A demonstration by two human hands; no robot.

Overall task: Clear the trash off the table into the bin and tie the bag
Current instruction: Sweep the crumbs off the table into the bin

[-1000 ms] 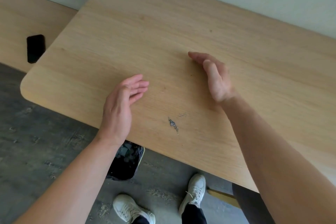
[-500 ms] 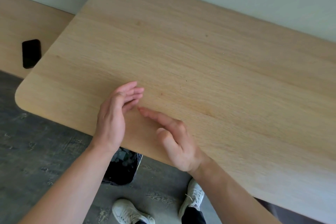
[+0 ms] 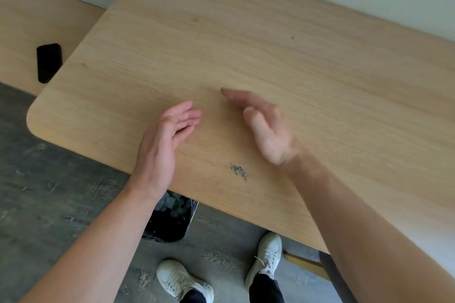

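My right hand (image 3: 268, 134) is flat and empty, edge-on to the table (image 3: 320, 81); the grey crumbs (image 3: 238, 170) lie just near-left of it, toward the bin (image 3: 170, 219). My left hand (image 3: 163, 145) is spread too.

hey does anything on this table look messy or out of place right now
Yes. A small patch of gray crumbs lies on the table near its front edge, between the left hand and right hand. The bin below already holds trash.

Single head camera looks steeply down, close over the table (image 3: 270, 32) edge.
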